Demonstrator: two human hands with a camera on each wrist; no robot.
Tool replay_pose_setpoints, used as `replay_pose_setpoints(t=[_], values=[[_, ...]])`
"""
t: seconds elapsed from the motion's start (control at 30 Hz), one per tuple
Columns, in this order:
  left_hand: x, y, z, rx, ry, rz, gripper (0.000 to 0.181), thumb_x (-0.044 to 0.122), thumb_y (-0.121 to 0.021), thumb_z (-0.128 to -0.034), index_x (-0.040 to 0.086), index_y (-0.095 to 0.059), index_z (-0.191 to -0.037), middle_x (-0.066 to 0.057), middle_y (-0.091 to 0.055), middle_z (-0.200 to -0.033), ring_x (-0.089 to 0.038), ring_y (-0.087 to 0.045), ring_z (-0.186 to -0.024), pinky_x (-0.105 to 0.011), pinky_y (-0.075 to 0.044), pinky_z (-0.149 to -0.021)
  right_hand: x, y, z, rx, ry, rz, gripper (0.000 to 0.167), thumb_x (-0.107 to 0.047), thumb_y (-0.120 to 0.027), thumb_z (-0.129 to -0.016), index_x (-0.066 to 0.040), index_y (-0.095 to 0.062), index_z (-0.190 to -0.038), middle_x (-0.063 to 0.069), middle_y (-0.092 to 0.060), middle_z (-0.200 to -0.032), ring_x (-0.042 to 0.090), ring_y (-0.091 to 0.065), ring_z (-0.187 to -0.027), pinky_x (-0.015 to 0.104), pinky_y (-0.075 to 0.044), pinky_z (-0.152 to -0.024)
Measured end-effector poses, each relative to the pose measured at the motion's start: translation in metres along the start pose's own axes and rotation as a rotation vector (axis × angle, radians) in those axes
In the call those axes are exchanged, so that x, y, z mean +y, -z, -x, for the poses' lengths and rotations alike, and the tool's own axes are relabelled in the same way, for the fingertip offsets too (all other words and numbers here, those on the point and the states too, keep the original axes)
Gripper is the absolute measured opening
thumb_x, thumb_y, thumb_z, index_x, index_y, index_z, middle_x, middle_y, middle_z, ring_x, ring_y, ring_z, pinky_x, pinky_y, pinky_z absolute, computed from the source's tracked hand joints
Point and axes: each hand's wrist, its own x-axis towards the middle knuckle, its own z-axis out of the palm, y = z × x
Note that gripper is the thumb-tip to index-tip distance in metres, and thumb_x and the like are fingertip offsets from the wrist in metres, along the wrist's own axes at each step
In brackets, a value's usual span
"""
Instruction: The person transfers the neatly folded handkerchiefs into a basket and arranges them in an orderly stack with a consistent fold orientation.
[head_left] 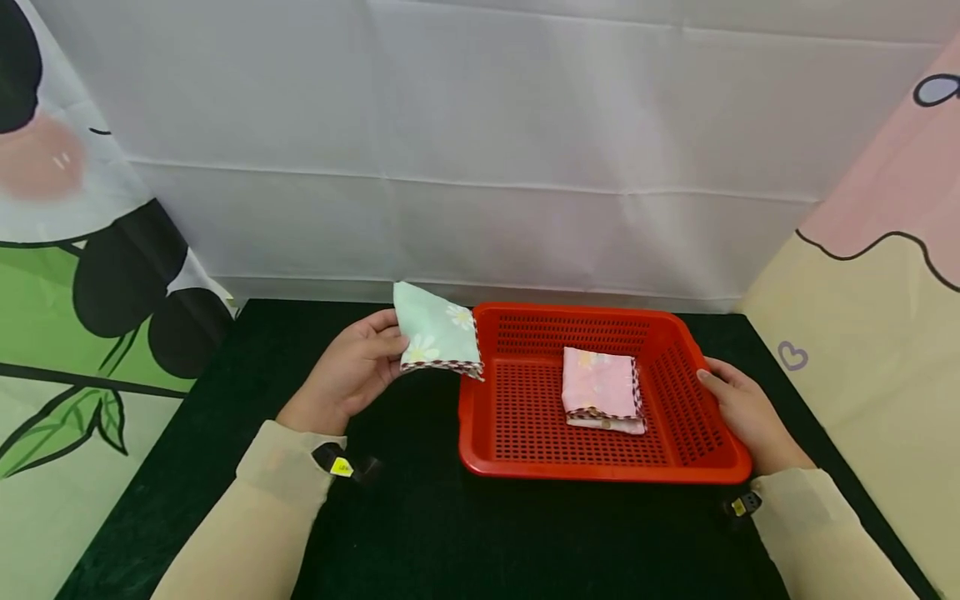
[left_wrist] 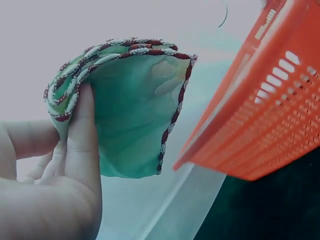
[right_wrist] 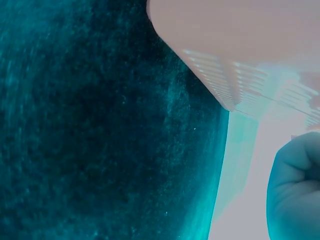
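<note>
My left hand pinches a folded mint-green cloth with daisies and a red-and-white edging, held up just left of the basket's rim. In the left wrist view the folded layers of this cloth curl between thumb and fingers. On the right, my right hand grips the side rim of a red plastic basket, thumb over the edge. A folded pink cloth with a similar checked trim lies flat on the basket's floor. The right wrist view shows the hand only partly, beside the washed-out basket wall.
A dark green tabletop lies under the basket and both arms. Behind it rises a white fabric backdrop. Printed cartoon panels stand at the left and right sides, close to the table's edges.
</note>
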Motion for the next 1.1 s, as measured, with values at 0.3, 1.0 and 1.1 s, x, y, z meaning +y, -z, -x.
replay_pose_setpoints(t=[0.3, 1.0, 1.1], values=[[0.001, -0.043, -0.015, -0.084, 0.032, -0.035, 0.046, 0.0, -0.051, -0.1059, -0.002, -0.04, -0.15, -0.018, -0.059, -0.138, -0.023, -0.067, -0.105, -0.036, -0.057, -0.094, 0.0, -0.001, 0.004, -0.001, 0.007, -0.008, 0.07, -0.05, -0.047, -0.108, -0.01, -0.029, -0.162, 0.009, -0.059, -0.141, 0.008, -0.069, -0.104, 0.026, -0.057, -0.086], [0.006, -0.124, -0.051, -0.194, 0.017, -0.028, 0.042, -0.003, -0.05, -0.1039, -0.002, -0.048, -0.146, -0.02, -0.061, -0.135, -0.027, -0.064, -0.109, -0.032, -0.058, -0.087, -0.005, -0.002, 0.0, -0.004, -0.005, 0.013, 0.069, -0.051, -0.045, -0.108, -0.012, -0.028, -0.163, 0.02, -0.049, -0.151, 0.008, -0.068, -0.105, 0.025, -0.056, -0.087], [0.003, -0.131, -0.054, -0.198, 0.018, -0.032, 0.043, -0.002, -0.05, -0.1036, -0.002, -0.048, -0.146, -0.019, -0.061, -0.134, -0.027, -0.064, -0.109, -0.031, -0.058, -0.086, -0.004, -0.002, 0.0, -0.006, -0.008, 0.01, 0.069, -0.05, -0.045, -0.108, -0.012, -0.028, -0.163, 0.02, -0.048, -0.151, 0.008, -0.068, -0.106, 0.025, -0.056, -0.087]])
